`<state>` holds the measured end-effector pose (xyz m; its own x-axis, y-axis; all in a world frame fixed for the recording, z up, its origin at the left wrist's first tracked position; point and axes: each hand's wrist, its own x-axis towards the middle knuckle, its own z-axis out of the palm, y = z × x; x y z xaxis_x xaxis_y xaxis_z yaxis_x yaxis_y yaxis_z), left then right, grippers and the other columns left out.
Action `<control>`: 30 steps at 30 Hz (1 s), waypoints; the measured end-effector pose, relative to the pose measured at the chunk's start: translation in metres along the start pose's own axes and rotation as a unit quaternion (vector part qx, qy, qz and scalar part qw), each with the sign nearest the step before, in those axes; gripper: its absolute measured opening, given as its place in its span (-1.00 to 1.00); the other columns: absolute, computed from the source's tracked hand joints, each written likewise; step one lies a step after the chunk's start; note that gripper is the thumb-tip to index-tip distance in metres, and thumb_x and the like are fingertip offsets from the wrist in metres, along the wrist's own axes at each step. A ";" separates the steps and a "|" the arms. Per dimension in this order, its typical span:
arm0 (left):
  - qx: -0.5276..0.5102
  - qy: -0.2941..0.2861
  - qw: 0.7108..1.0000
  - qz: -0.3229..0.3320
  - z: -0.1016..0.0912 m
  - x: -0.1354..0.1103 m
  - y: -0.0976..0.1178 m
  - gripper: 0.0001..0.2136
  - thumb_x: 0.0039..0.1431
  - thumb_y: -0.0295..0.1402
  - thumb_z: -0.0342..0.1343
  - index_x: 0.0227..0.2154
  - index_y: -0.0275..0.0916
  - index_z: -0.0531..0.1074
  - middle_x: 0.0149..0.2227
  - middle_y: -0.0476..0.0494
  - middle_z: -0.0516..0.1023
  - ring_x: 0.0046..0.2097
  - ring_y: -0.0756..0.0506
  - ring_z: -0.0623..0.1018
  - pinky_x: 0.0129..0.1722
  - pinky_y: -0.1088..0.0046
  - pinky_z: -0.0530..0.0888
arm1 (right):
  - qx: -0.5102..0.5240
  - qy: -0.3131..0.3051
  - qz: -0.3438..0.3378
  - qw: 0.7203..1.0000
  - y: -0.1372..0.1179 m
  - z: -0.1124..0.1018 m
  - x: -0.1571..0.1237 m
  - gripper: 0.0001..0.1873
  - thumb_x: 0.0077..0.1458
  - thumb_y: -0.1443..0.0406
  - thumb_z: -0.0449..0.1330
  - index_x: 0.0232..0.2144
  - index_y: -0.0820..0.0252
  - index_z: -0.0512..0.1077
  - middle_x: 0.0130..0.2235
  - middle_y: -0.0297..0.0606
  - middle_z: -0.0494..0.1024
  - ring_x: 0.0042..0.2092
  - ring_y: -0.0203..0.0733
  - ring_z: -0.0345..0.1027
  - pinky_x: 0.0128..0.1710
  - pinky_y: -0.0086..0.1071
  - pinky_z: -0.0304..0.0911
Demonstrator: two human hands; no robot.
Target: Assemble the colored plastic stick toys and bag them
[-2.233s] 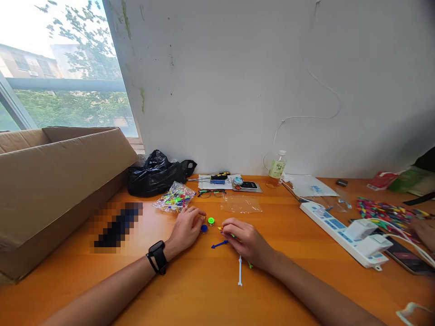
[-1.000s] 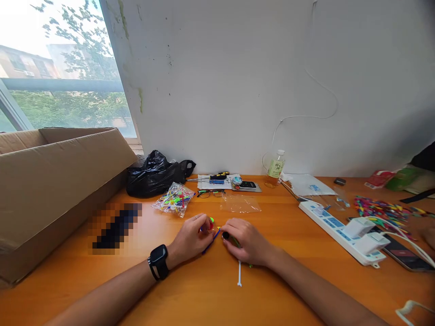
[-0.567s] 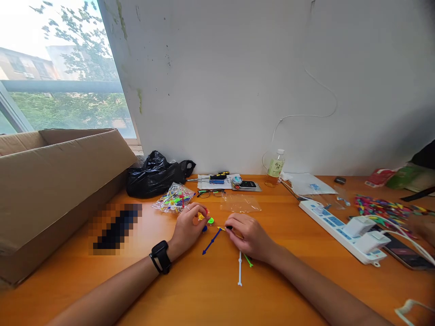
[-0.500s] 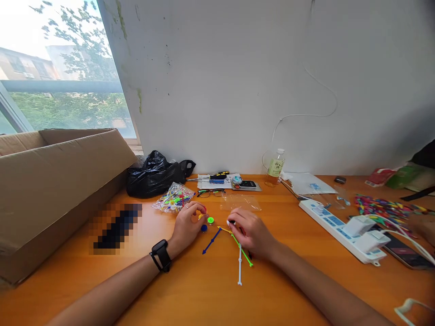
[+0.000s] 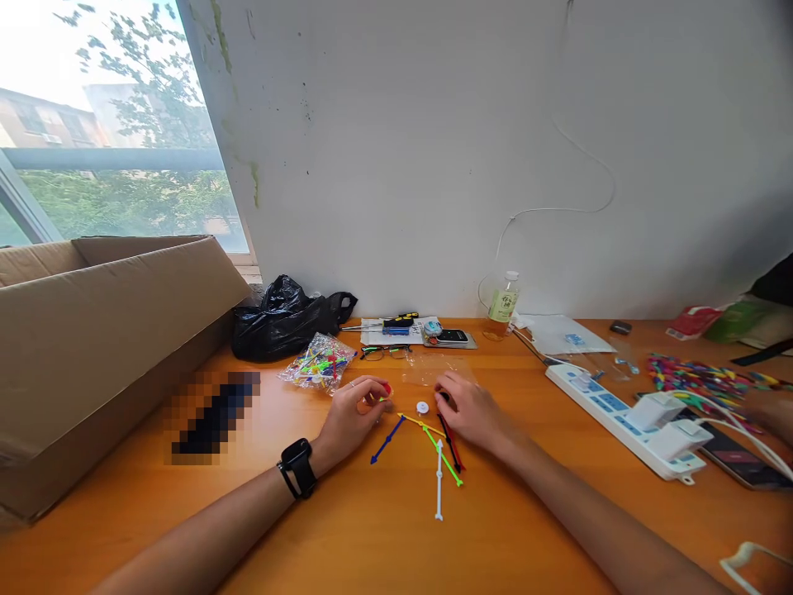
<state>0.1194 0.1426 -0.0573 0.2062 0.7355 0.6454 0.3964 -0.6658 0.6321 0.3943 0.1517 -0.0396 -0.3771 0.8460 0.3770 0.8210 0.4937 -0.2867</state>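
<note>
My left hand (image 5: 354,413), with a black watch on its wrist, has its fingers curled round small plastic discs. A red disc (image 5: 387,388) shows at its fingertips with a bit of green beside it; the others are hidden by the hand. My right hand (image 5: 467,406) has its fingers closed down at a black disc (image 5: 444,397), mostly covered. A white disc (image 5: 422,407) lies on the table between the hands. Below spread thin arrow-shaped plastic sticks: blue (image 5: 387,440), yellow (image 5: 412,421), green (image 5: 443,456), white (image 5: 439,479), and black (image 5: 451,445) with red alongside.
A clear bag of colourful plastic parts (image 5: 319,364) lies beyond my left hand, before a black plastic bag (image 5: 285,318). A cardboard box (image 5: 111,330) stands left. Glasses (image 5: 385,353), a bottle (image 5: 503,306) and a power strip (image 5: 619,423) are around. Another person's hand (image 5: 768,417) is far right.
The white disc has left my right fingers and lies on the table. My right hand has moved right. My left hand has shifted right over the coloured discs, covering the blue and yellow ones.
</note>
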 end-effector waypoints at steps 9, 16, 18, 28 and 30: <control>0.019 -0.054 0.997 0.058 0.006 -0.012 0.010 -0.95 0.30 -0.42 0.28 -0.20 -0.16 0.55 -0.30 -0.10 0.59 -0.26 -0.08 0.57 -0.25 0.43 0.54 | 0.274 0.013 -0.045 0.961 -0.051 0.013 -0.013 -0.84 0.37 0.24 0.23 -0.03 0.10 0.45 -0.17 -0.25 0.59 -0.19 -0.16 0.47 -0.17 -0.33 0.39; 0.031 -0.063 0.992 0.107 0.005 -0.012 0.014 -0.90 0.32 -0.47 0.23 -0.15 -0.18 0.55 -0.34 -0.08 0.54 -0.27 -0.08 0.51 -0.30 0.48 0.47 | 0.181 0.070 -0.147 0.970 -0.051 0.027 -0.011 -0.84 0.38 0.30 0.19 -0.01 0.10 0.46 -0.08 -0.13 0.62 -0.04 -0.01 0.51 -0.02 -0.17 0.42; 0.040 -0.057 0.993 0.100 0.004 -0.012 0.014 -0.92 0.31 -0.46 0.25 -0.18 -0.19 0.55 -0.34 -0.08 0.54 -0.27 -0.08 0.51 -0.27 0.46 0.48 | 0.162 0.070 -0.180 0.968 -0.048 0.030 -0.009 -0.78 0.39 0.32 0.17 0.06 0.10 0.43 -0.03 -0.10 0.64 0.01 0.01 0.53 0.03 -0.15 0.41; 0.053 -0.097 0.991 0.073 0.005 -0.009 0.012 -0.75 0.27 -0.51 0.22 -0.04 -0.13 0.53 0.01 -0.19 0.65 0.05 -0.22 0.54 0.05 0.20 0.54 | 0.117 0.097 -0.136 0.979 -0.043 0.035 -0.008 -0.86 0.25 0.40 0.23 -0.14 0.12 0.48 -0.17 -0.18 0.65 -0.13 0.00 0.51 -0.07 -0.18 0.33; 0.060 -0.108 0.989 0.076 0.003 -0.008 0.012 -0.73 0.26 -0.51 0.21 -0.01 -0.12 0.52 0.16 -0.22 0.58 0.16 -0.26 0.49 0.16 0.07 0.49 | 0.108 0.104 -0.113 0.982 -0.042 0.033 -0.007 -0.87 0.25 0.40 0.23 -0.16 0.13 0.47 -0.20 -0.19 0.63 -0.15 -0.02 0.49 -0.09 -0.20 0.30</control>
<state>0.1252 0.1287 -0.0560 0.4535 0.6457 0.6144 0.4471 -0.7611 0.4698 0.3484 0.1316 -0.0590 -0.4245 0.6614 0.6184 0.6078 0.7144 -0.3468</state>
